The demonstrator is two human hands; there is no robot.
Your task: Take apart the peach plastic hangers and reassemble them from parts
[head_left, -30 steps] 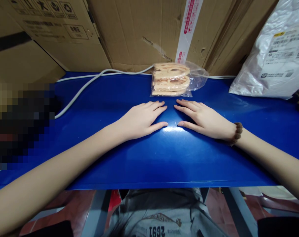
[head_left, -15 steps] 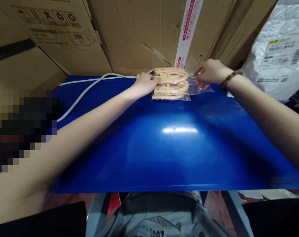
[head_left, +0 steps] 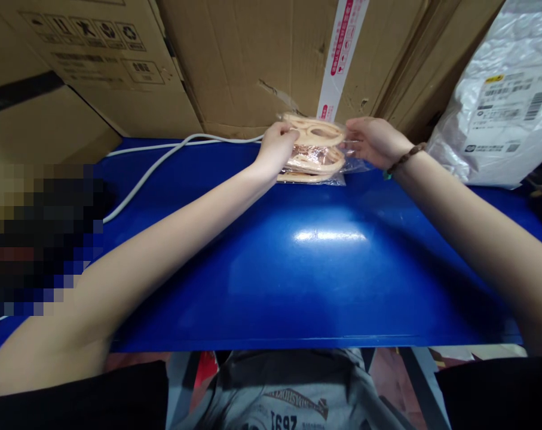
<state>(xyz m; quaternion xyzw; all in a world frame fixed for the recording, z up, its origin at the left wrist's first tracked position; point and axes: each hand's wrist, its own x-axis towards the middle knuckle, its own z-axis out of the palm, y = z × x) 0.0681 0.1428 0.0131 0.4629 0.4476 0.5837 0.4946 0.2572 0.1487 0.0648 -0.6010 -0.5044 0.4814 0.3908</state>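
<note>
My left hand (head_left: 277,146) pinches the left end of a clear bag of peach-coloured pieces (head_left: 318,134); my right hand (head_left: 370,142), fingers partly curled, touches its right end. The bag is at the back of the blue tabletop (head_left: 297,280), before a cardboard box (head_left: 248,65).

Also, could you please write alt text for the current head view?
A left hand holds a clear bag of peach-coloured pieces on a blue table, the right hand at the bag's loose end. Cardboard boxes stand behind; a white parcel sits at right.
</note>
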